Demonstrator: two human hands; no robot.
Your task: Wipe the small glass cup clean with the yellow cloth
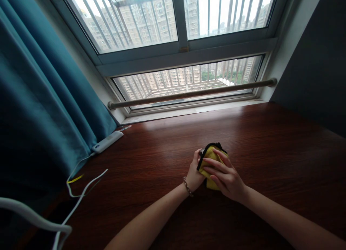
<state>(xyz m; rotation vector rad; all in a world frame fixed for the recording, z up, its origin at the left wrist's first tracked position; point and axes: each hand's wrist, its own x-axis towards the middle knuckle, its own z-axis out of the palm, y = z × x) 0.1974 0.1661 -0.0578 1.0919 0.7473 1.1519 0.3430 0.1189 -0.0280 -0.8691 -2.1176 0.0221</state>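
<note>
A yellow cloth (pixel 211 156) with a black edge is bunched up on the dark wooden desk (pixel 270 152), a little right of centre. My left hand (pixel 195 172), with a bead bracelet at the wrist, grips the cloth from the left side. My right hand (pixel 225 176) lies over the cloth from the right, fingers pressed across its top. A small grey thing shows between the left fingers and the cloth; I cannot make out what it is.
A white power strip (pixel 107 141) lies at the desk's back left, with white cables (pixel 81 192) trailing toward the near left edge. A teal curtain (pixel 40 98) hangs on the left. Behind the desk runs a metal rail (pixel 189 94) below the barred window.
</note>
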